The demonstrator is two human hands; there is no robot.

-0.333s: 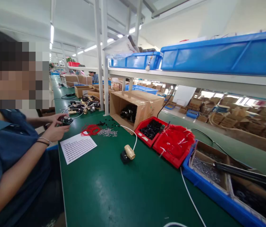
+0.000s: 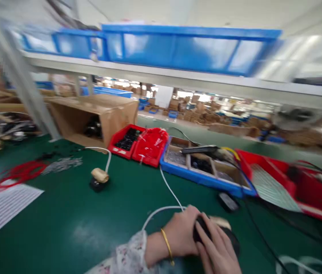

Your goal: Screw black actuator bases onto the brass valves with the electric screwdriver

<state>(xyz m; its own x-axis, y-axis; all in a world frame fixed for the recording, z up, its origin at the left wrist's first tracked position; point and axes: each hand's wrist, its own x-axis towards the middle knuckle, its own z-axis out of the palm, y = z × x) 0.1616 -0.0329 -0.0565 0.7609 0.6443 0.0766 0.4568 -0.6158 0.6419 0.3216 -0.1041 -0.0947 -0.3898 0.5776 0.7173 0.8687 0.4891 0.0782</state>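
At the lower right, my left hand [image 2: 182, 230], with a gold bangle at the wrist, is wrapped round a black part [image 2: 199, 228]. My right hand [image 2: 218, 247] lies against the same black part, its fingers bent over it. A brass-coloured piece and more black casing show just beyond my fingers, partly hidden by them. A white cable [image 2: 161, 210] runs by my left hand. On the green table [image 2: 72, 228] to the left stands a brass valve [image 2: 100, 175] on a black base, with its own white cable.
Red bins [image 2: 149, 146] and a blue divided tray [image 2: 201, 180] line the table's back. A black device [image 2: 228, 201] lies before the tray. A cardboard box [image 2: 120, 114], red rings [image 2: 20, 173] and a printed sheet [image 2: 6, 205] are left; another red bin [image 2: 277, 171] is right.
The view has swung to the right. Both my hands and the black part are now in view, while the neighbouring person at the left has gone out of view.
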